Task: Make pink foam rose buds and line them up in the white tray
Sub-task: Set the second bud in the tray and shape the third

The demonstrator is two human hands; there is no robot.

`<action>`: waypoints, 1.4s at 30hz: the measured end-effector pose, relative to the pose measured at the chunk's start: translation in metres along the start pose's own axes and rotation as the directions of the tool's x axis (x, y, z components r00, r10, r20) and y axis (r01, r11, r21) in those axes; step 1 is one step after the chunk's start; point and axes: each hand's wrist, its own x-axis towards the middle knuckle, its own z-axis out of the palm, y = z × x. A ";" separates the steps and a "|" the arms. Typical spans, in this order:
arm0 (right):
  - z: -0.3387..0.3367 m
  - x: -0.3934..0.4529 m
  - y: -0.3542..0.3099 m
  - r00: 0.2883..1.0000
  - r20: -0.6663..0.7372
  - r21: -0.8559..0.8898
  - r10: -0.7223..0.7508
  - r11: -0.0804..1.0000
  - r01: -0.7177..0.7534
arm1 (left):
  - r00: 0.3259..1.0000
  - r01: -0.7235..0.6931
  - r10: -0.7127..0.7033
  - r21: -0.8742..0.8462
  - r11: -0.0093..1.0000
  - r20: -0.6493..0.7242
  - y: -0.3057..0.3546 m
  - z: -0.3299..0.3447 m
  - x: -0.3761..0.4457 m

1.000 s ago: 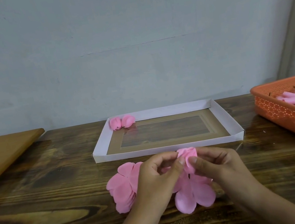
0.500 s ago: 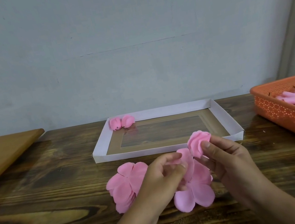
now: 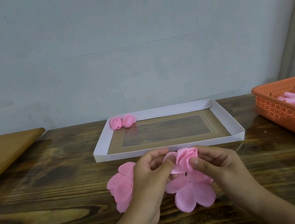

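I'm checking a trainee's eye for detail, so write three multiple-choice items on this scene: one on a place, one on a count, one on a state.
1. Where do the finished rose buds lie in the white tray?
A. far-left corner
B. near-right corner
C. middle of the tray

2. How many buds are in the tray?
A. none
B. two
C. five

3. What is the right hand doing?
A. resting flat on the table
B. reaching into the orange basket
C. pinching the rolled bud

Answers:
1. A, the buds sit against the tray's far wall at its left end.
2. B, two pink buds lie side by side and the rest of the tray holds nothing.
3. C, its thumb and fingers close on the rolled pink foam, which the left hand also holds, above the flat petals on the table.
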 end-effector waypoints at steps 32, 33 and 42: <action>-0.004 0.001 0.011 0.998 -0.045 -0.086 -0.033 0.996 0.029 | 0.991 -0.039 0.044 -0.042 0.998 0.127 -0.002 -0.002 0.001; -0.004 0.002 0.011 0.999 -0.039 -0.071 -0.028 0.997 0.025 | 0.988 -0.039 0.045 -0.042 0.998 0.150 -0.002 -0.003 0.001; -0.004 0.001 0.007 0.999 -0.033 0.015 0.020 1.000 -0.020 | 0.959 -0.086 0.082 0.004 0.996 0.273 -0.003 -0.007 0.003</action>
